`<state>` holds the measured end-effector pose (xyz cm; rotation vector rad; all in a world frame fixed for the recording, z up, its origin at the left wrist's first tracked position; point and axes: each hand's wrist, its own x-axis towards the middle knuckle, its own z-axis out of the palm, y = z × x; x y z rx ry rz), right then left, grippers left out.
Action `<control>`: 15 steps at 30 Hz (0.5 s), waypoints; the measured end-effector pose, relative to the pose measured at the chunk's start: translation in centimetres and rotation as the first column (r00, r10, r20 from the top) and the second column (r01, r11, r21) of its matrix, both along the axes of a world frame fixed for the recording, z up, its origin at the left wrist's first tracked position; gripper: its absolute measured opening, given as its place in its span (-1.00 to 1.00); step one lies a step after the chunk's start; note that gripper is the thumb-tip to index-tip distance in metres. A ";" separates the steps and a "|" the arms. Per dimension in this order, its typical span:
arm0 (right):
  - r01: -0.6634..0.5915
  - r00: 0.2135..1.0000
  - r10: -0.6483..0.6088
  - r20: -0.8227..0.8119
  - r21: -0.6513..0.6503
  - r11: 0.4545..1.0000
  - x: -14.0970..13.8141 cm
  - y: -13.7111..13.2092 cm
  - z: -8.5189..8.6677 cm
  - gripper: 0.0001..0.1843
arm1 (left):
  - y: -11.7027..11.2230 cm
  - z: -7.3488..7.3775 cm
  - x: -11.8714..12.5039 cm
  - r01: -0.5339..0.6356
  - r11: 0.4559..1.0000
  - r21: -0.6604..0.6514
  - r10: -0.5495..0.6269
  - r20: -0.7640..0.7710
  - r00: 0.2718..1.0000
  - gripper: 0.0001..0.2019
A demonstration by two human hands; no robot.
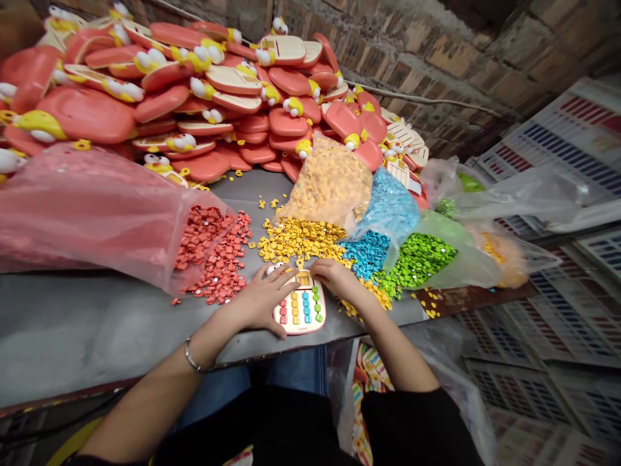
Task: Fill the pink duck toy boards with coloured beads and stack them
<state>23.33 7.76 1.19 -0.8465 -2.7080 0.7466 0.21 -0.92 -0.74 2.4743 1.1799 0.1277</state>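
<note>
1. Head view: toy button panel [301, 307] lies right in front of me, near the edge of the grey tabletop [121, 317].
2. Left hand [262, 301] rests over its left side, my fingers and thumb spread apart.
3. Right hand [334, 275] curls at the upper right; pinching something? I can't tell.
4. Looks mostly done: red column [283, 311], yellow column [295, 312], blue column [306, 310], green column [317, 308] seated; upper left is hidden.
5. Beyond, loose red buttons [226, 268], yellow buttons [301, 239], blue buttons [366, 254], green buttons [420, 259].
6. Behind, bird-headed toys [252, 123] piled high, most faces hidden.

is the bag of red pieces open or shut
The bag is open: red pieces lie spilled from its mouth onto the grey tabletop.
</note>
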 end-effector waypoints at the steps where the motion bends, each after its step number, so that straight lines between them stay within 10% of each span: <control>1: -0.025 1.000 0.025 0.005 -0.040 0.999 0.0 0.6 0.1 -0.82 | 0.0 0.1 0.0 -0.001 1.000 -0.008 0.001 -0.001 1.000 -0.02; 8: 0.028 0.975 0.089 0.206 -0.506 0.862 -1.4 5.5 0.2 -0.79 | 0.0 0.7 0.3 -0.013 0.999 -0.046 0.014 0.017 1.000 -0.02; 15: 0.019 0.926 0.193 0.323 -0.552 0.834 -3.0 7.4 -0.4 -0.77 | 0.2 0.2 0.6 -0.022 0.998 -0.065 0.024 0.026 0.999 0.02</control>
